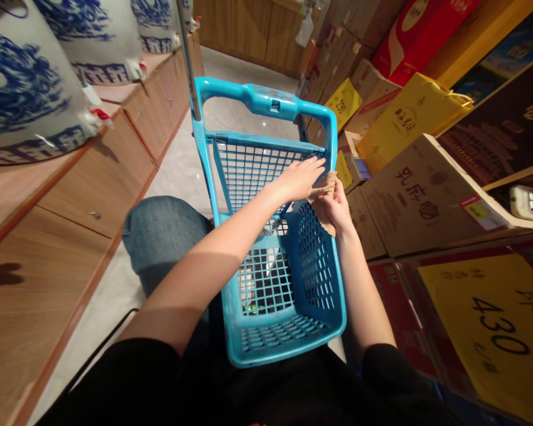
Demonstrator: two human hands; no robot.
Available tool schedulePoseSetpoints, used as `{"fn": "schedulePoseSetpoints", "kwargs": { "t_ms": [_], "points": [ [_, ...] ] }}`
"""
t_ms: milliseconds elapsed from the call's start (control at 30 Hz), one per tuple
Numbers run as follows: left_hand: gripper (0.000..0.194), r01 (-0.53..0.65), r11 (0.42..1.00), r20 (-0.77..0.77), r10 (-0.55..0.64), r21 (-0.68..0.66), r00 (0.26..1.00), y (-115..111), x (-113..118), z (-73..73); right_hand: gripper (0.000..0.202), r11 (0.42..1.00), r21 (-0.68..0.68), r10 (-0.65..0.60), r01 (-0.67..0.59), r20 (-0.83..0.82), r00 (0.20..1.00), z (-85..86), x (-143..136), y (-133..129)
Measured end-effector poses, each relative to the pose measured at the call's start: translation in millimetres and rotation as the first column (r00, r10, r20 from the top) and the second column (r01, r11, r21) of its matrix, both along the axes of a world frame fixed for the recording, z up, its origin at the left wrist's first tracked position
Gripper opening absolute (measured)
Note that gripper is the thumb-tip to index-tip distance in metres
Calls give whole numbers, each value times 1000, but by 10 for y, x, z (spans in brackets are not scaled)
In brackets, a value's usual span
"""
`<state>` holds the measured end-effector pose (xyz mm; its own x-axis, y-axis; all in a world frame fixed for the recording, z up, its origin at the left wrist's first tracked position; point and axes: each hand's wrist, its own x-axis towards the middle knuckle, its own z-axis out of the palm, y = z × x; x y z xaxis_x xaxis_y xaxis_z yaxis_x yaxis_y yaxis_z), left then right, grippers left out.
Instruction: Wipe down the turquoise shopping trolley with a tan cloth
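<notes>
A blue plastic shopping cart (266, 358) with grid walls stands in front of me, its handle (273, 102) at the far end. Over the cart's right side, my right hand (333, 207) has its fingers wrapped round a crumpled brown cloth (322, 190). My left hand (299, 178) reaches across from the left, palm down with fingers stretched out, close beside the cloth above the cart's inner grid panel (257, 171). Whether its palm touches the cloth cannot be made out.
Wooden cabinets (71, 219) bearing large blue-and-white jars (22, 89) line the left. Stacked cartons (421, 195), a yellow bag (404, 121) and yellow price signs (493, 325) crowd the right. A grey floor (231, 68) lies between.
</notes>
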<state>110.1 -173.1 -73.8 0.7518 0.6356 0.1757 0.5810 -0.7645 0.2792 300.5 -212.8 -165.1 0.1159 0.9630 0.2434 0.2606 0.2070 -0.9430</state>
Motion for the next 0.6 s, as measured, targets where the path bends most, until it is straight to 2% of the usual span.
{"fn": "schedulePoseSetpoints", "kwargs": {
  "t_ms": [167, 233, 300, 400, 600],
  "points": [
    [61, 21, 1000, 3, -21, 15, 1000, -36, 4, -40, 73, 994, -112, -36, 18, -155, 987, 6, -100, -601],
    [61, 37, 999, 5, -37, 25, 999, -43, 20, -53, 72, 990, -142, -43, 15, -198, 979, 2, -123, -742],
    [61, 67, 997, 6, -67, 33, 998, -50, 43, -59, 75, 990, -141, -40, 11, -210, 977, -10, -129, -759],
    [62, 84, 996, 20, -84, 32, 996, -51, 70, -71, 83, 995, -104, -32, 12, -193, 981, -27, -120, -548],
    [67, 70, 997, 75, -71, 16, 995, -9, 72, -115, 87, 999, 45, -5, 11, -119, 993, 14, -73, 188]
  ]
}}
